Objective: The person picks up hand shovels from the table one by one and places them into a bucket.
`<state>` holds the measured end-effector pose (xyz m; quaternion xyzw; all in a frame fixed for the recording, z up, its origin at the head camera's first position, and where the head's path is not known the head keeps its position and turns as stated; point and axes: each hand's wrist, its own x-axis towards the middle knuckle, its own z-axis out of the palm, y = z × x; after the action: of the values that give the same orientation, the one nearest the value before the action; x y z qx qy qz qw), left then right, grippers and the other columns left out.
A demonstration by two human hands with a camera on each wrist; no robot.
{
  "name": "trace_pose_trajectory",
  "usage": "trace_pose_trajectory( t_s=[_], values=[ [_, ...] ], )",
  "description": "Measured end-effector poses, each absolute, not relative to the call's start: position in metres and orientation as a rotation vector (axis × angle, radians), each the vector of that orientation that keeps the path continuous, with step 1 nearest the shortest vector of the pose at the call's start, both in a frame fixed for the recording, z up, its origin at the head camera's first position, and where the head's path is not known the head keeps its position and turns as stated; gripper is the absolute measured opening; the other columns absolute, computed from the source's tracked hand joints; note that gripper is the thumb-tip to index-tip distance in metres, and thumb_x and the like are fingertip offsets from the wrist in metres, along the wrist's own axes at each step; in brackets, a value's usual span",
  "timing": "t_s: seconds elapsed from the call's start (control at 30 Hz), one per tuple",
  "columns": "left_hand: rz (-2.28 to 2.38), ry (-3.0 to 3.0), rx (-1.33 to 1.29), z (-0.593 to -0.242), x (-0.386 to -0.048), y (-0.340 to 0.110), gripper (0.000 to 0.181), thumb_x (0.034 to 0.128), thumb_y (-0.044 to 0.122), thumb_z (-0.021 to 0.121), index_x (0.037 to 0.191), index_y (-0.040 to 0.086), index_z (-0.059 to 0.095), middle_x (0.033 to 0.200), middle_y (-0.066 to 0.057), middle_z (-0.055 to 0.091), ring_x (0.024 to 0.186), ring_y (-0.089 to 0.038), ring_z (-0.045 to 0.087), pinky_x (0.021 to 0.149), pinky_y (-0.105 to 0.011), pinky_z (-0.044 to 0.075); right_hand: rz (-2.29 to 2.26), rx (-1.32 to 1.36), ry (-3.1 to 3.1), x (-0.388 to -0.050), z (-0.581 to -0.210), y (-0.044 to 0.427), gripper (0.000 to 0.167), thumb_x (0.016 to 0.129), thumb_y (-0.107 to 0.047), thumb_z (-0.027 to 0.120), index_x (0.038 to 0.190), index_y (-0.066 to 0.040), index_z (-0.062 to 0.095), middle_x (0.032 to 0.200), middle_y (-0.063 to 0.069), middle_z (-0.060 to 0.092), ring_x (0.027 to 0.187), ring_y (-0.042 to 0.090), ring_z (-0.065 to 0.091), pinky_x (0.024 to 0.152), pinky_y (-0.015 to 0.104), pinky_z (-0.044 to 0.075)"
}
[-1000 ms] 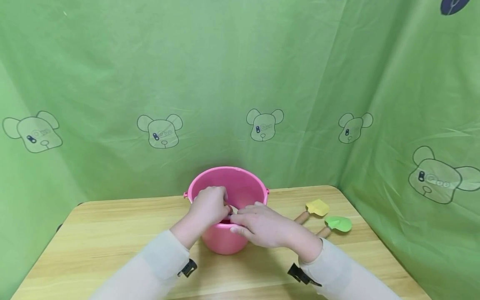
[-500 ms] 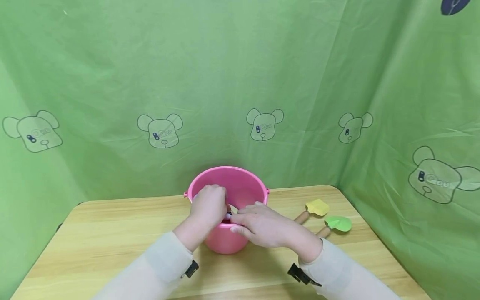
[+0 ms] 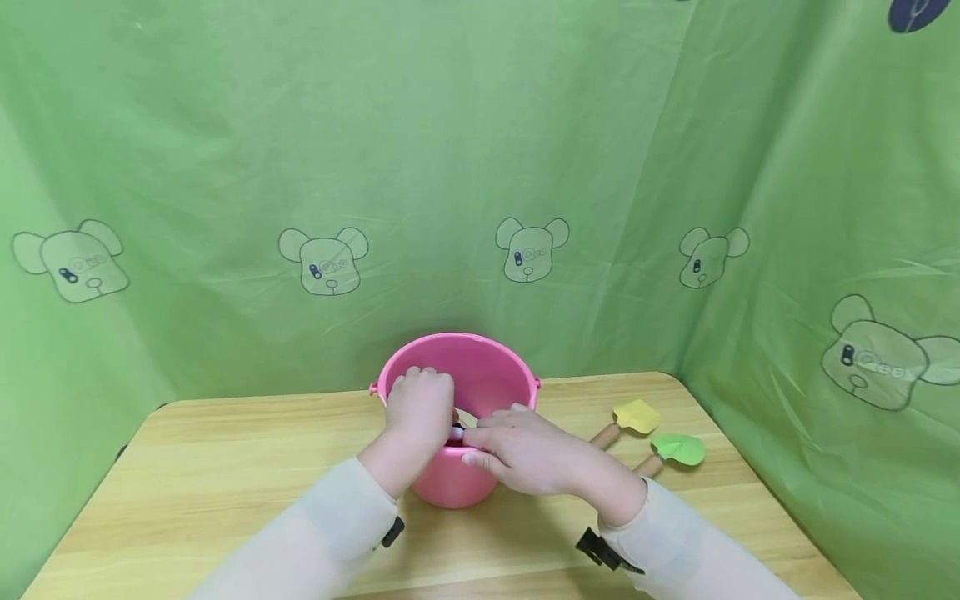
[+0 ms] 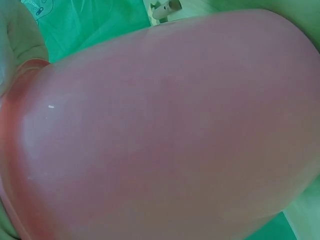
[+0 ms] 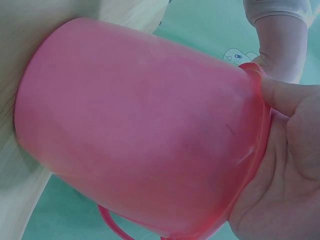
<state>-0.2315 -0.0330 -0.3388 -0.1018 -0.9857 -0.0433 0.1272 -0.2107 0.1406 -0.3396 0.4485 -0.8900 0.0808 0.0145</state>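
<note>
A pink bucket (image 3: 453, 483) stands upright on the table. My left hand (image 3: 420, 408) reaches over its near-left rim, knuckles up. The fingertips are hidden inside, so what they hold cannot be made out. My right hand (image 3: 525, 450) grips the near-right rim, thumb outside and fingers inside; the right wrist view shows its thumb (image 5: 287, 97) against the rim. Between both hands a small white-and-dark thing (image 3: 457, 432) shows, too little of it to name. Something pale (image 3: 468, 419) lies deeper in the bucket.
Right of the bucket lie a yellow square-bladed toy shovel (image 3: 636, 416) and a green toy trowel (image 3: 678, 449), both with wooden handles. The wooden table (image 3: 225, 475) meets a green curtain (image 3: 420, 167) printed with bear heads behind and at the sides.
My left hand has risen slightly, and its wrist and forearm have shifted a little to the right. My right hand stays on the rim. The bucket and tools keep their places.
</note>
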Motion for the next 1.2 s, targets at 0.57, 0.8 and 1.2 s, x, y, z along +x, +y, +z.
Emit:
trace_pose_trajectory(
  t_s=[0.57,0.8,1.2],
  values=[
    [-0.087,-2.881,-0.263,-0.3394,-0.2346,-0.0328,0.026,0.0793,0.029,0.083,0.092,0.009,0.072,0.087,-0.008,0.066,0.086,-0.027,0.059,0.081,-0.042,0.049,0.276,1.398,-2.763,-0.2100,-0.3391,0.1409,0.019,0.104,-0.034,0.052,0.104,-0.023,0.067,0.092,-0.013,0.058,0.098,0.013,0.060,0.093,0.040,0.042],
    [-0.112,-2.854,-0.280,-0.3401,-0.2341,-0.0342,0.028,0.0778,0.028,0.084,0.092,0.008,0.071,0.088,-0.007,0.065,0.088,-0.028,0.059,0.082,-0.042,0.049,0.263,1.400,-2.766,-0.2098,-0.3388,0.1409,0.019,0.105,-0.035,0.051,0.098,-0.024,0.064,0.089,-0.013,0.056,0.094,0.012,0.058,0.091,0.040,0.042],
    [-0.186,-2.740,-0.288,-0.3419,-0.2314,-0.0379,0.034,0.0755,0.025,0.085,0.097,0.005,0.068,0.092,-0.009,0.063,0.094,-0.030,0.057,0.084,-0.042,0.048,0.253,1.405,-2.756,-0.2099,-0.3391,0.1408,0.021,0.105,-0.037,0.050,0.093,-0.023,0.061,0.085,-0.013,0.052,0.089,0.011,0.055,0.087,0.038,0.041]
  ],
)
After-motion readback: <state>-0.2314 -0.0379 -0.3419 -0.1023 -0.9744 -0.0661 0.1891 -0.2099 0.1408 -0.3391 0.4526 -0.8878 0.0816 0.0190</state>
